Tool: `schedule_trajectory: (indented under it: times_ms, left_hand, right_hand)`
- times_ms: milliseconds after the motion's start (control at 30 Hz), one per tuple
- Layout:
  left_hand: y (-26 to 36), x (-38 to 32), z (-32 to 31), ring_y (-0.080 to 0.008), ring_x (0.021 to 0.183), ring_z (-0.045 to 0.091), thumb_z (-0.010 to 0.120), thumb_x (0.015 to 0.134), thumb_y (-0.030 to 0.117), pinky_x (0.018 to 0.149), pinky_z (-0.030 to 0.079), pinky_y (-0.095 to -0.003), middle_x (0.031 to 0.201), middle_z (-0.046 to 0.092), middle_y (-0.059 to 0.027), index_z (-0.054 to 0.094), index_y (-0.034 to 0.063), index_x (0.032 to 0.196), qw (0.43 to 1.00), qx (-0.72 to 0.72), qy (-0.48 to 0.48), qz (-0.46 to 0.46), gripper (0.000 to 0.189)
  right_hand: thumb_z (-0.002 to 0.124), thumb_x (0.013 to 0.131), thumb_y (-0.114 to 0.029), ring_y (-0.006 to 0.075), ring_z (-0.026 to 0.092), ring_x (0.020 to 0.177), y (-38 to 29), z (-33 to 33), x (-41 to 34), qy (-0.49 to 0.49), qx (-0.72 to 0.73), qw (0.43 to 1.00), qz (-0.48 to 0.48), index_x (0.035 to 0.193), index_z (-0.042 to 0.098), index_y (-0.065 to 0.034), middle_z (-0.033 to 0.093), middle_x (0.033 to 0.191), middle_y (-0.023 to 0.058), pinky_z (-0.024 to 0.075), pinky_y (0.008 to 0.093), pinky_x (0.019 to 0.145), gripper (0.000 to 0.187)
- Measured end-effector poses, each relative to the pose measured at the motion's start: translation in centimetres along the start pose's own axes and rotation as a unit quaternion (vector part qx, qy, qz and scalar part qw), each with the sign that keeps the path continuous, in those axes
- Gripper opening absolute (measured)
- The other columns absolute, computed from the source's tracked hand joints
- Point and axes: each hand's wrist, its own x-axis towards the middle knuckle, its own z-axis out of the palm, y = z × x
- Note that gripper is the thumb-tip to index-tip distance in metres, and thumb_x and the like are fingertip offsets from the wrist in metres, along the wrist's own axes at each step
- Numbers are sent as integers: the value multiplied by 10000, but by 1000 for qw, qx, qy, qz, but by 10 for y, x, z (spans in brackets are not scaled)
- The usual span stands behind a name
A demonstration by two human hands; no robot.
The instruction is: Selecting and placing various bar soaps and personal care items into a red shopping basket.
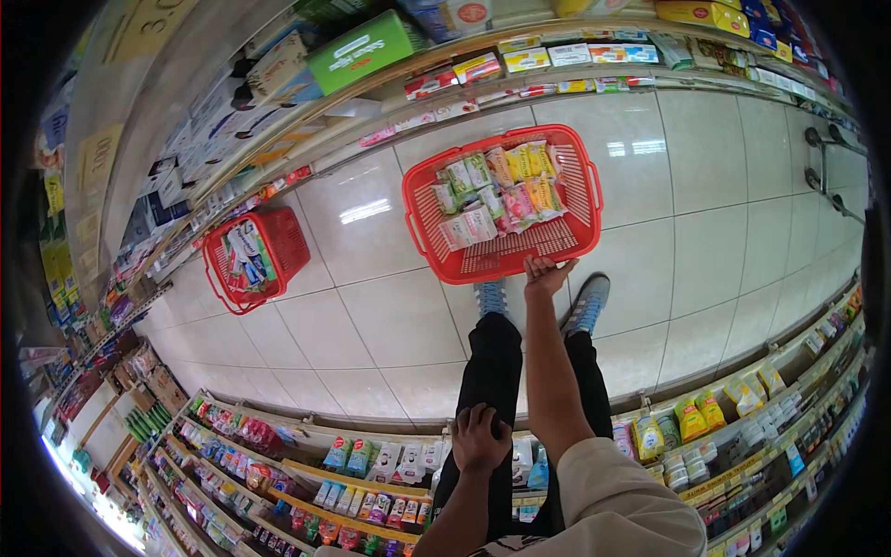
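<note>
A red plastic shopping basket (502, 203) sits in front of my feet, holding packs of bar soap in white, green, yellow and pink wrappers and a pale pink-and-white box (468, 228). My right hand (548, 273) is at the near rim of this basket, its fingers curled over the edge; the thumb points to the right. My left hand (482, 440) rests on my left knee, over the black trousers, and holds no object. A smaller-looking red basket (287, 252) stands to the left, with toothpaste boxes and other packets inside.
Shelves with boxed soap and toothpaste (557, 56) run along the far side of the tiled aisle. Behind and beside me, shelves (376, 487) hold bottles, tubs and pouches. A metal frame with wheels (827, 167) stands on the floor at the far right.
</note>
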Motion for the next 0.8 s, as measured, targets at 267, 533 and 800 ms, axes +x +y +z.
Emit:
schedule_trajectory:
  times_ms: [267,533,800]
  left_hand:
    - [-17,-11,-3,-307,1162,504,619,761,252,979,425,-445,1177,587,-56,653,120,1019,999,-14,10,-38,291]
    - [-14,-9,-3,-293,1187,489,620,773,272,1003,404,-452,1205,577,-65,645,101,1060,999,-33,-1,-19,336]
    - [-16,-8,-3,-306,1189,487,628,768,266,1007,400,-453,1193,575,-77,648,96,1050,999,-30,6,-18,330]
  right_hand:
    - [426,899,-673,177,556,645,-27,-6,19,-143,-17,985,-99,905,573,-102,538,706,1,487,343,597,590]
    - [281,816,-818,250,615,862,-87,-8,53,-48,-153,987,-9,1131,564,25,621,1032,119,545,379,807,943]
    - [236,870,-762,292,612,941,-71,1,46,-39,-164,984,-52,1125,560,87,614,1073,183,516,396,894,944]
